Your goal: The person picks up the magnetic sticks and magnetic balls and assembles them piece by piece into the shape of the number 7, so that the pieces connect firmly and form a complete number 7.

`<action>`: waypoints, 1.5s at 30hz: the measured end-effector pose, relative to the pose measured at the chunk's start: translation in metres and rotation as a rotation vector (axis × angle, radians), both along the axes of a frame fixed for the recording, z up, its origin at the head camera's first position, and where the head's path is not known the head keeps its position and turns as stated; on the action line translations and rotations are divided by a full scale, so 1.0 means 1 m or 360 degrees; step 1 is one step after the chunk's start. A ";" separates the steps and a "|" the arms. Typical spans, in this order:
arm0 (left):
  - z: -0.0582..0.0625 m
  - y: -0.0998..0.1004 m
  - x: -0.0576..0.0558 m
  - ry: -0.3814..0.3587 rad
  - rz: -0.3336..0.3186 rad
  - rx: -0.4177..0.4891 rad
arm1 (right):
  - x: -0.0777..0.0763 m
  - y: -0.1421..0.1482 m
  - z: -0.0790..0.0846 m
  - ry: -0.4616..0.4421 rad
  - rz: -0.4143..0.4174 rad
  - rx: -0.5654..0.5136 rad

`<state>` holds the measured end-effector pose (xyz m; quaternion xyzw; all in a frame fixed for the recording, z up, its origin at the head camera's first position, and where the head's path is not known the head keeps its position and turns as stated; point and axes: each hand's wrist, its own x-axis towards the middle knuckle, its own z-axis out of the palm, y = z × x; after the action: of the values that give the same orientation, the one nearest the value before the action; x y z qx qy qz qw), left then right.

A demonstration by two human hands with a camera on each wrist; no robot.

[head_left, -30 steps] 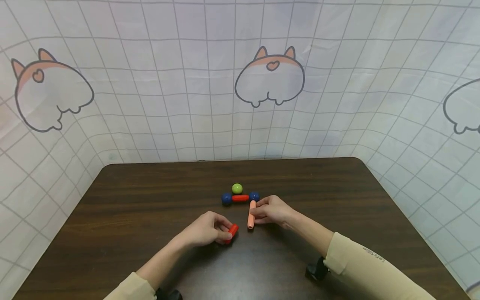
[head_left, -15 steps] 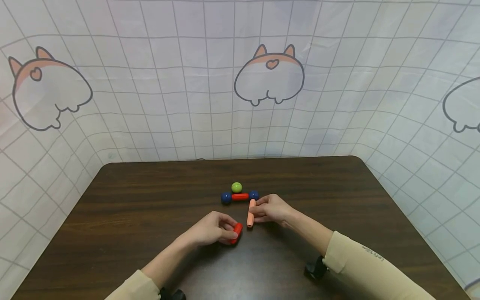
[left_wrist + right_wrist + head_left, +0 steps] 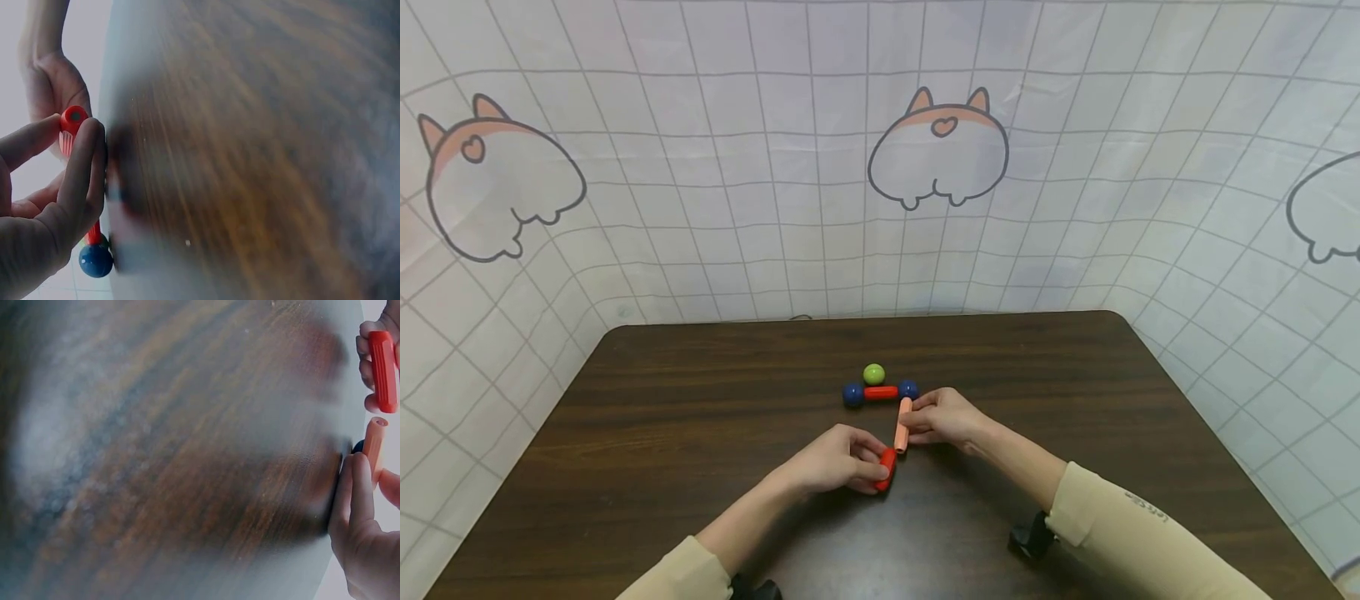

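Note:
My left hand (image 3: pixel 841 460) pinches a short red ribbed toy rod (image 3: pixel 887 472) between thumb and fingers, low over the table. In the right wrist view, that red rod (image 3: pixel 383 372) points at the end of a peach-orange rod (image 3: pixel 374 447), a narrow gap between them. Thumb and fingers of my right hand (image 3: pixel 951 418) hold the orange rod (image 3: pixel 903 427) from its right side. Its far end reaches the right blue ball (image 3: pixel 908 389). A second red rod (image 3: pixel 881 392) lies between this ball and another blue ball (image 3: pixel 853 395), forming a row.
Behind the row, a green ball (image 3: pixel 874 374) sits close to the second red rod. All stand on a dark wood table (image 3: pixel 700 375) with rounded back corners. A white gridded curtain (image 3: pixel 737 208) surrounds the table's back and sides.
My left hand has moved right with the red rod, bringing it to the near end of the orange rod and turning it more upright in view. The right hand has stayed in place.

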<state>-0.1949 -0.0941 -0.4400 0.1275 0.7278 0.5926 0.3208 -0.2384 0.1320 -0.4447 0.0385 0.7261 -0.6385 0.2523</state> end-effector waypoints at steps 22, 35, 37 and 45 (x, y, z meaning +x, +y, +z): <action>-0.003 0.010 0.001 -0.0075 0.0035 0.0018 | 0.000 -0.002 0.000 0.0016 0.0009 -0.0010; 0.003 0.005 -0.001 0.0028 0.0048 -0.0023 | 0.000 0.001 0.000 0.0014 0.0001 -0.0022; 0.004 0.003 -0.004 0.0086 0.0048 -0.0058 | -0.001 0.001 0.000 0.0018 0.0009 -0.0024; 0.008 -0.002 -0.022 0.0449 0.0215 -0.0091 | -0.001 0.002 0.000 0.0018 0.0027 -0.0032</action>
<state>-0.2167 -0.0958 -0.4322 0.1509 0.7890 0.5682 0.1782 -0.2391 0.1337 -0.4442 0.0262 0.7214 -0.6438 0.2538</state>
